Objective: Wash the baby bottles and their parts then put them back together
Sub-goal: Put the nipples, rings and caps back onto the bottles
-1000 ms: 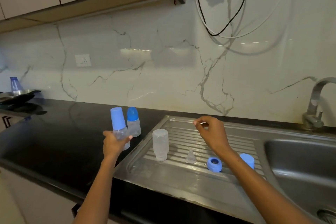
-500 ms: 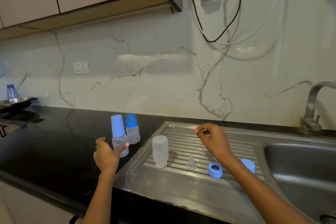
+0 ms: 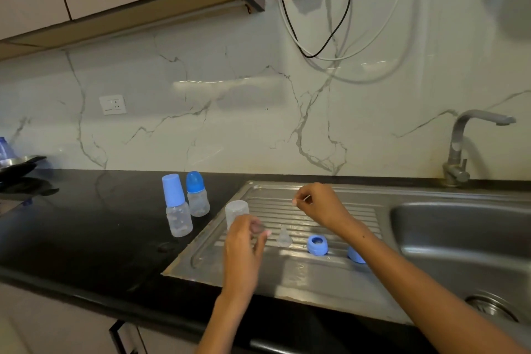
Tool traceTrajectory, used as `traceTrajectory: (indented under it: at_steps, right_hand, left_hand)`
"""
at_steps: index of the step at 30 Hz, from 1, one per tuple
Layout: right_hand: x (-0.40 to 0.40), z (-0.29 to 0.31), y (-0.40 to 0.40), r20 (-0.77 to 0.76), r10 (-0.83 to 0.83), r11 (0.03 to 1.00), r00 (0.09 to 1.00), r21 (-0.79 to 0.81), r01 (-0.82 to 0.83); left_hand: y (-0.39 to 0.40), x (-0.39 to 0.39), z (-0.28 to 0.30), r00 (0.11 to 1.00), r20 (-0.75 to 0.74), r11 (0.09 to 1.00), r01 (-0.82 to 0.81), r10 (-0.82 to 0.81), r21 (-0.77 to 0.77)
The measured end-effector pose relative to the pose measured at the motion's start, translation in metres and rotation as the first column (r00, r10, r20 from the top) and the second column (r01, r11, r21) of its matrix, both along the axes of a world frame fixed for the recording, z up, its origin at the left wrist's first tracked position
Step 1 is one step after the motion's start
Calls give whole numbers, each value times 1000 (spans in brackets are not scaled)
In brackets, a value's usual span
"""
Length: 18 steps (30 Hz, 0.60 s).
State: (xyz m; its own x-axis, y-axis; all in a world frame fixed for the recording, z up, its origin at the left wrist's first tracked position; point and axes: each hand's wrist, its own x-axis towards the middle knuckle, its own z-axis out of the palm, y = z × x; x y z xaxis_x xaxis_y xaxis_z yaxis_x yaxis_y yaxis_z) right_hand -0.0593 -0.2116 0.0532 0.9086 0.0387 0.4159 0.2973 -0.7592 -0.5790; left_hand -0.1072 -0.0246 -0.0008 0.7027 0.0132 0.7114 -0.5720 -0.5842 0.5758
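Note:
Two assembled baby bottles stand on the black counter, one with a tall blue cap (image 3: pixel 175 205) and one with a round blue cap (image 3: pixel 197 194). A clear bottle (image 3: pixel 236 210) stands upside down on the steel drainboard (image 3: pixel 287 273). My left hand (image 3: pixel 244 250) is just in front of its lower part, fingers loosely curled and blurred; I cannot tell whether it touches the bottle. To the right lie a clear nipple (image 3: pixel 284 238), a blue screw ring (image 3: pixel 317 244) and a blue cap (image 3: pixel 355 255), half hidden by my right forearm. My right hand (image 3: pixel 319 205) hovers over the drainboard, fingertips pinched together with nothing visible between them.
The sink basin (image 3: pixel 459 241) with its drain lies at the right, and a tap (image 3: pixel 459 149) rises behind it. A steel plate with a blue cup (image 3: pixel 11 158) sits at the far left of the counter. Cables hang on the marble wall.
My left hand has let go of the tall-capped bottle on the counter and moved right to the upside-down clear bottle. My right hand has stayed in place, still pinched.

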Motion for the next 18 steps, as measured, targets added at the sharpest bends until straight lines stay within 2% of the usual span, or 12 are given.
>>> traceTrajectory:
  at_steps: [2, 4, 6, 9, 12, 18]
  right_hand:
    - [-1, -4, -3, -80, 18, 990, 997, -141, -29]
    - [-2, -8, -5, -161, 15, 953, 987, -297, -63]
    - [-3, -15, -7, -243, -10, 885, 970, -453, -105]
    - [-5, -25, -7, -314, -63, 764, 947, -625, -156]
    - [-6, -30, -5, -317, -78, 707, 945, -686, -172]
    - [-7, -32, -5, -286, -48, 714, 957, -680, -167]
  left_hand:
    - [-15, 11, -4, 993, -109, 998, 43, -39, 35]
    - [-26, 24, -8, 976, -216, 998, 23, -10, 59]
    - [-33, 36, -10, 944, -327, 994, -12, 45, 104]
    - [-40, 47, -8, 899, -414, 977, -58, 140, 204]
    - [-44, 53, -9, 861, -467, 960, -76, 200, 271]
    - [-51, 61, -14, 849, -484, 965, -108, 215, 240]
